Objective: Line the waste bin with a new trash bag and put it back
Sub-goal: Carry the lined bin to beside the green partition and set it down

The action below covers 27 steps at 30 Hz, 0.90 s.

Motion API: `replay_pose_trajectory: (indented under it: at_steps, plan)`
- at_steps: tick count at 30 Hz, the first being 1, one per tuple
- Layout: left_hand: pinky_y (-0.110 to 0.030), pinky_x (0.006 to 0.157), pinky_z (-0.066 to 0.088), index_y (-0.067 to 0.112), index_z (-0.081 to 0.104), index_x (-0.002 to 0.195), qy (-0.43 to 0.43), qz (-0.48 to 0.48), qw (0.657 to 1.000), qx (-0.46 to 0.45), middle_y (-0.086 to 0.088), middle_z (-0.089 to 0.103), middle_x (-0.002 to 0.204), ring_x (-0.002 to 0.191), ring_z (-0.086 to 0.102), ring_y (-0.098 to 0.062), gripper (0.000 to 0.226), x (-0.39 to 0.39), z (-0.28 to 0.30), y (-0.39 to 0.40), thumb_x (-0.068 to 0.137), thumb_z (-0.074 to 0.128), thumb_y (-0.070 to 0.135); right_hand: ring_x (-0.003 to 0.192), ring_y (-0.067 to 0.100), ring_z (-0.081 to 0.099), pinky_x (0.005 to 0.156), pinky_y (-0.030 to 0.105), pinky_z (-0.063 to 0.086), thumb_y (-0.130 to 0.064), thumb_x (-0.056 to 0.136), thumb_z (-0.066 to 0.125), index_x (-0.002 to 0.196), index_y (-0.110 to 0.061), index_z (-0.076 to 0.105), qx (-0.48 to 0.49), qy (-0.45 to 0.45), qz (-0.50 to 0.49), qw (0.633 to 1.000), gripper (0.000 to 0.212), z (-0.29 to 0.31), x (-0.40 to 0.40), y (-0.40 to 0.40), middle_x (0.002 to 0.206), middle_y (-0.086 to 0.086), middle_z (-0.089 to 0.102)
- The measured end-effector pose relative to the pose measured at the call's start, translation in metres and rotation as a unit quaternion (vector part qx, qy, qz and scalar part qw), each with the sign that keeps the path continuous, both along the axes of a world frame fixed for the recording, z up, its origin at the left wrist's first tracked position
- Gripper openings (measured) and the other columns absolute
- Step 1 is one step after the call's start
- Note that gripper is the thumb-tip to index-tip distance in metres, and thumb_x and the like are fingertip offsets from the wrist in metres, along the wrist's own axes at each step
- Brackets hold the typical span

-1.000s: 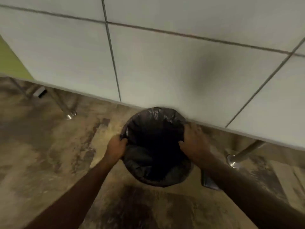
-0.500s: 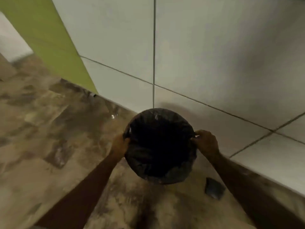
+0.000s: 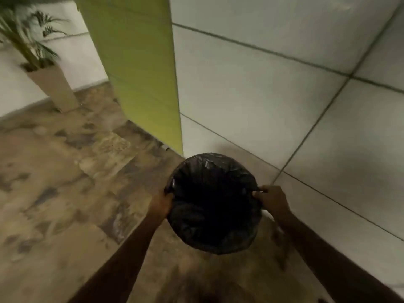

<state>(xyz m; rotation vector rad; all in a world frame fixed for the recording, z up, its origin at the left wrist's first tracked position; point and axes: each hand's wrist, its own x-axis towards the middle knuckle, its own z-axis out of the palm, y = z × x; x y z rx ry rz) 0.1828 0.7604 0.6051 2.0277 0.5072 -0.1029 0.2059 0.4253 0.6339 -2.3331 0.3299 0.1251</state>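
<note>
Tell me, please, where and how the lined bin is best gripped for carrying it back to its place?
Probably at the rim, from two opposite sides, as the left hand and right hand hold it now. The bin is round with its mouth facing up, and the bag is folded over the rim, so fingers closing on the edge from outside also pin the bag and keep it from slipping in.

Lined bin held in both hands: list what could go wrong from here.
1. The right hand seems to pinch only the trash bag edge at the rim; if it bears the load, the liner may slip off or tear.
2. The waste bin sits close to the white panel wall and green panel; swinging it could knock them.
3. The picture is blurred, so the left hand grip cannot be judged secure.
</note>
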Motion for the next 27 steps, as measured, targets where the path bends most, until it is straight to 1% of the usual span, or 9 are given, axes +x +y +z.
replay_pose_trajectory:
  at_steps: [3,6,7,9,11,15,18,22,27]
  plan:
    - [-0.047,0.091,0.051,-0.006,0.068,0.109,0.017,0.008,1.000,-0.014,-0.028,0.069,0.109,0.101,0.065,-0.037,0.024,0.034,-0.001,0.064,0.093,0.053,0.004,0.075,0.034,0.072,0.072,0.049,0.058,-0.014,0.079,0.076,0.080,0.003,0.076,0.011,0.007,0.004,1.000,0.017,0.003,0.044,0.064,0.075,0.023,0.073]
    - [-0.038,0.081,0.054,-0.008,0.067,0.092,0.034,0.032,0.998,-0.038,-0.027,0.068,0.092,0.092,0.063,-0.038,0.018,0.059,-0.005,0.119,0.094,0.052,0.001,0.070,0.028,0.070,0.064,0.038,0.049,-0.017,0.079,0.076,0.066,-0.004,0.070,0.000,0.004,0.027,1.000,0.020,-0.009,0.080,0.121,0.067,0.018,0.068]
    - [-0.034,0.075,0.052,-0.005,0.067,0.085,0.027,0.046,0.998,-0.045,-0.022,0.067,0.085,0.087,0.060,-0.032,0.018,0.067,-0.007,0.135,0.094,0.052,-0.003,0.071,0.027,0.070,0.063,0.034,0.046,-0.018,0.080,0.076,0.068,-0.004,0.072,0.002,0.013,0.036,0.999,0.018,-0.014,0.091,0.137,0.068,0.016,0.068]
    - [-0.037,0.080,0.048,-0.004,0.069,0.097,0.019,0.058,0.997,-0.056,-0.018,0.065,0.093,0.090,0.055,-0.025,0.017,0.082,-0.013,0.162,0.094,0.052,-0.002,0.077,0.026,0.069,0.066,0.030,0.045,-0.019,0.082,0.075,0.083,-0.003,0.077,0.010,0.037,0.054,0.998,0.016,-0.025,0.117,0.168,0.078,0.013,0.072]
    - [-0.039,0.083,0.043,-0.002,0.068,0.100,0.025,0.055,0.997,-0.049,-0.016,0.062,0.095,0.091,0.053,-0.024,0.016,0.102,-0.021,0.186,0.095,0.053,0.001,0.081,0.030,0.070,0.071,0.035,0.052,-0.019,0.083,0.074,0.090,-0.002,0.078,0.021,0.053,0.067,0.996,0.018,-0.037,0.145,0.193,0.086,0.016,0.075]
    - [-0.038,0.074,0.036,-0.001,0.061,0.076,0.063,0.071,0.994,-0.060,-0.016,0.058,0.077,0.083,0.048,-0.028,0.023,0.142,-0.047,0.218,0.093,0.051,-0.011,0.085,0.033,0.070,0.074,0.035,0.050,-0.016,0.083,0.071,0.090,-0.002,0.078,0.018,0.068,0.076,0.995,0.016,-0.069,0.194,0.234,0.088,0.019,0.075]
    - [-0.043,0.067,0.042,-0.020,0.065,0.088,0.076,0.065,0.994,-0.041,-0.037,0.063,0.086,0.073,0.053,-0.027,0.018,0.172,-0.073,0.239,0.093,0.050,-0.010,0.089,0.035,0.070,0.074,0.034,0.050,-0.016,0.087,0.068,0.099,-0.004,0.077,0.024,0.086,0.096,0.991,0.019,-0.100,0.231,0.260,0.094,0.019,0.075]
    - [-0.034,0.071,0.042,0.000,0.069,0.102,0.086,0.077,0.993,-0.003,-0.014,0.065,0.090,0.083,0.059,-0.024,0.019,0.214,-0.124,0.260,0.095,0.051,0.000,0.094,0.037,0.066,0.077,0.035,0.050,-0.016,0.092,0.063,0.107,-0.003,0.074,0.018,0.117,0.111,0.987,0.023,-0.156,0.279,0.287,0.104,0.019,0.073]
    - [-0.039,0.070,0.050,0.002,0.068,0.113,0.125,0.107,0.986,0.020,-0.014,0.070,0.091,0.081,0.066,-0.029,0.025,0.249,-0.222,0.282,0.094,0.053,0.009,0.094,0.038,0.066,0.077,0.039,0.051,-0.013,0.091,0.064,0.100,-0.001,0.074,-0.004,0.120,0.115,0.986,0.018,-0.242,0.331,0.314,0.103,0.022,0.072]
